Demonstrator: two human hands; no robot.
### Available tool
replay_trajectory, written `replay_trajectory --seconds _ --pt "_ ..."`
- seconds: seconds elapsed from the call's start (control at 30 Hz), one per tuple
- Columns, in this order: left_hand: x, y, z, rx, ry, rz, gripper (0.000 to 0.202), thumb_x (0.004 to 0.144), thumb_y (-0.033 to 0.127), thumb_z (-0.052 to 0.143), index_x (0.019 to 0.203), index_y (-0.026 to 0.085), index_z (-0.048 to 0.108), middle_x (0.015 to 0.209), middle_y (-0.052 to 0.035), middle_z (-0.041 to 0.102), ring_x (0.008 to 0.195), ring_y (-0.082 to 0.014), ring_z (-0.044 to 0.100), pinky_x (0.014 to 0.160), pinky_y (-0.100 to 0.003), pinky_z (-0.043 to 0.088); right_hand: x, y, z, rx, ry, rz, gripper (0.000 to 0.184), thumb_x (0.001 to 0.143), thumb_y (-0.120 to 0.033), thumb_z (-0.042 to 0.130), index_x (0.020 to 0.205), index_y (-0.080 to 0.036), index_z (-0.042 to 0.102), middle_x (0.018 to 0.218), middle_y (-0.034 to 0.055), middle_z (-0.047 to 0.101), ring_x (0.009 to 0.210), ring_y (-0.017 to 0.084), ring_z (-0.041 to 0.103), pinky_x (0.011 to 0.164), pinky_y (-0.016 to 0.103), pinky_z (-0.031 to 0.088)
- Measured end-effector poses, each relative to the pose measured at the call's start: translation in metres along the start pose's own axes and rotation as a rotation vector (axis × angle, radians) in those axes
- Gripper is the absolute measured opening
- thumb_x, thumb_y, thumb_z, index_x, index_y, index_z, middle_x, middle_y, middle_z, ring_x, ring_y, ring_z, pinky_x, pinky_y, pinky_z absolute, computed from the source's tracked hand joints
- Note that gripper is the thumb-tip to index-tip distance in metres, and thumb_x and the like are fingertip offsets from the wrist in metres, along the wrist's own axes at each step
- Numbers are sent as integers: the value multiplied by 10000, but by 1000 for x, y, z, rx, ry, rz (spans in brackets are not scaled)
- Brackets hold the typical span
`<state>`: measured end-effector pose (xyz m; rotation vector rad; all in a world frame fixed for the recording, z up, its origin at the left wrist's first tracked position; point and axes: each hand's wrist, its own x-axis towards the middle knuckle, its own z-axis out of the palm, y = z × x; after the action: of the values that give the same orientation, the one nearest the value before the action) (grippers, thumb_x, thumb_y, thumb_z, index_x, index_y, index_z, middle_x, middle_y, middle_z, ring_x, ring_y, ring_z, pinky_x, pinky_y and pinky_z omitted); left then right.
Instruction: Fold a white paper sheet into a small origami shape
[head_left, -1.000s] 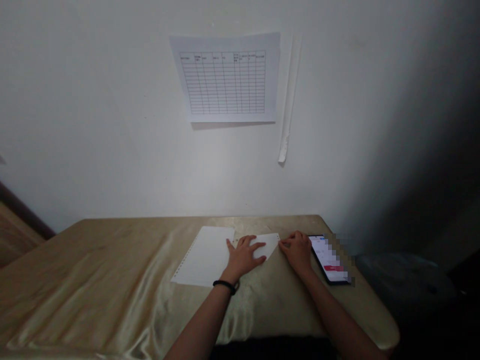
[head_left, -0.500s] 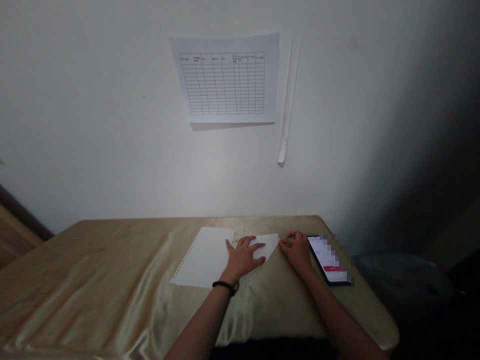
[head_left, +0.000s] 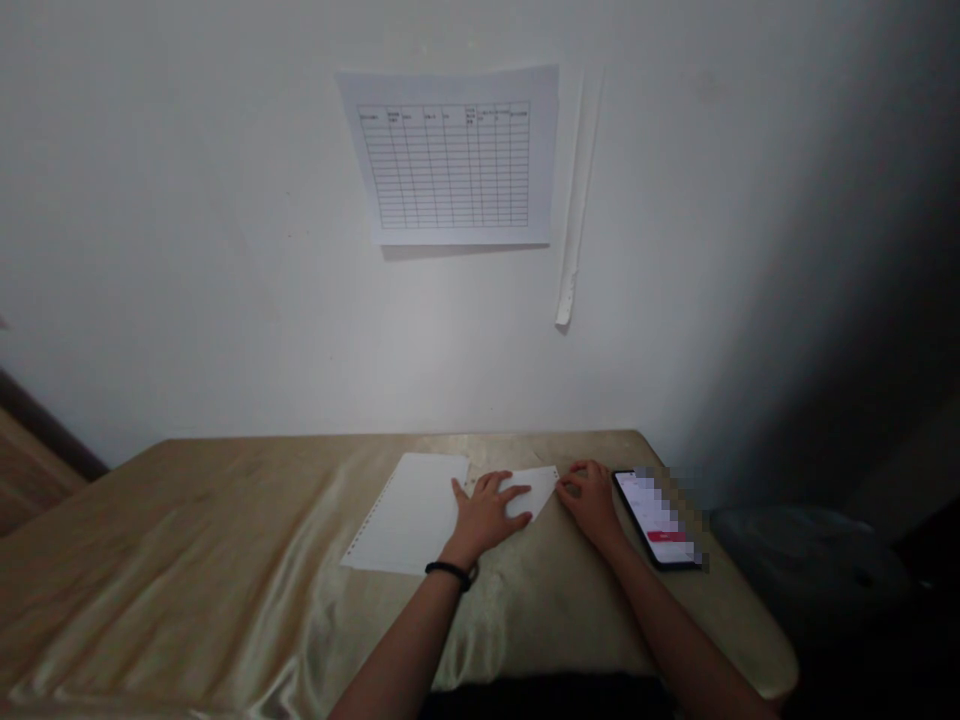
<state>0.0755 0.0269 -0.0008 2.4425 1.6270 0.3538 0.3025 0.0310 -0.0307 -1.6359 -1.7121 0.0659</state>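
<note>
My left hand [head_left: 484,515], with a black band at its wrist, lies with fingers spread on a small white piece of paper [head_left: 536,484], pressing it to the cloth. The piece narrows toward its lower end and has small holes at its upper right corner. My right hand [head_left: 592,498] is closed, thumb and fingertips pinched at that corner. To the left lies a larger white loose-leaf sheet [head_left: 405,510], holes along its left edge; my left thumb reaches its right edge.
A smartphone [head_left: 656,525] with a lit screen lies right of my right hand. Shiny gold cloth [head_left: 247,560] covers the table, wrinkled at the left. On the wall behind hang a printed table sheet [head_left: 450,165] and a narrow paper strip [head_left: 576,220].
My right hand has shifted very slightly left and up at the paper's corner. My left hand and the larger sheet stay in place.
</note>
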Motion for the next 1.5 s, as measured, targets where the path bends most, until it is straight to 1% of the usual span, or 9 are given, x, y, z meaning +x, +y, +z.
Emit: replay_trajectory --seconds 0.1,0.23,0.4,0.57,0.77,0.9,1.17,1.33,1.5 --pt "0 1 0 1 -4 -4 485 856 622 595 1328 517 561 1521 5 451 1407 -374 340 1059 -840 -34 -1 -4 0 40 -73 -39 128 843 -273 642 813 -246 764 1137 90 604 1129 267 489 1002 394 394" --pt "0 1 -1 5 -1 -1 472 860 622 592 1321 523 562 1518 9 456 1404 -371 344 1053 -846 -24 -1 -7 -2 58 -157 -12 103 822 -287 665 805 -259 763 1144 82 614 1158 272 481 1015 404 377" --pt "-1 3 -4 10 -14 1 486 861 623 594 1333 515 552 1527 6 449 1408 -366 340 1054 -846 -10 -3 -9 -4 83 -208 -21 84 805 -294 694 779 -266 769 1119 65 617 1159 256 482 1028 391 360" --pt "-2 2 -5 14 -22 8 498 862 642 582 1343 518 540 1537 9 432 1412 -370 334 1048 -852 -9 -7 -17 -5 103 -272 -45 52 779 -292 730 748 -285 771 1100 51 625 1149 246 486 1037 384 344" --pt "-1 1 -2 9 -14 14 491 862 644 577 1338 531 538 1517 13 453 1407 -376 343 1034 -864 -13 -11 -25 -8 157 -356 -45 43 767 -304 740 743 -292 774 1108 48 620 1225 258 435 1087 404 289" --pt "-1 1 -2 4 -6 5 485 863 622 591 1335 524 546 1518 9 451 1406 -374 344 1040 -857 -27 -12 -27 -8 159 -396 -69 40 759 -337 756 760 -305 781 1116 49 625 1231 265 418 1091 414 280" --pt "-1 0 -2 -7 -14 6 476 870 616 579 1335 523 548 1525 11 442 1414 -377 331 1051 -849 -18 -14 -30 -11 149 -391 -116 23 755 -344 766 736 -340 777 1133 16 627 1211 249 437 1085 406 289" --pt "-2 2 -3 3 -12 1 484 868 610 595 1339 515 546 1526 6 444 1410 -365 337 1055 -843 -24 -14 -29 -11 144 -337 -93 14 746 -317 770 742 -323 781 1145 29 630 1215 249 444 1089 388 307" --pt "-3 4 -6 33 -36 -10 513 866 647 571 1361 521 524 1540 8 423 1418 -375 321 1068 -834 -7 -14 -26 -9 106 -281 -74 16 750 -320 765 743 -313 778 1128 30 637 1181 252 471 1065 382 332"
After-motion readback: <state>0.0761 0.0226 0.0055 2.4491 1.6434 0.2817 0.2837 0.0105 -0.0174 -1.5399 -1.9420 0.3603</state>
